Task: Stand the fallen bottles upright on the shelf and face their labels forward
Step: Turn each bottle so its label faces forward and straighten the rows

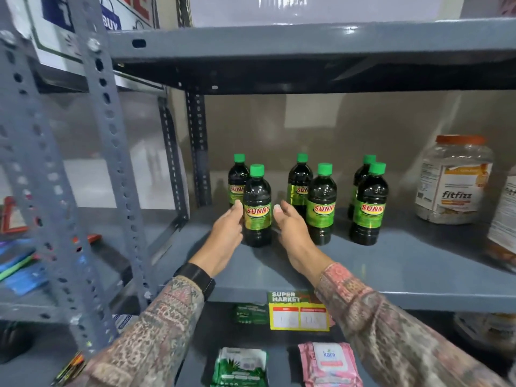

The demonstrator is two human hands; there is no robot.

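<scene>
Several dark bottles with green caps and green "SUNNY" labels stand upright on the grey metal shelf (391, 263), in two rows. The front left bottle (257, 208) shows its label forward. My left hand (227, 233) rests against its left side with fingers apart. My right hand (290, 227) hovers just to its right, open, a small gap from the glass. Beside it stand the front middle bottle (321, 205) and the front right bottle (369, 205), labels forward. Three rear bottles are partly hidden behind them.
A clear "fitfizz" jar (453, 182) with an orange lid stands at the right of the shelf, another container at the frame's edge. A price tag (298, 311) hangs on the shelf's front lip. Wipe packs (329, 364) lie on the shelf below. Perforated uprights (111, 141) stand left.
</scene>
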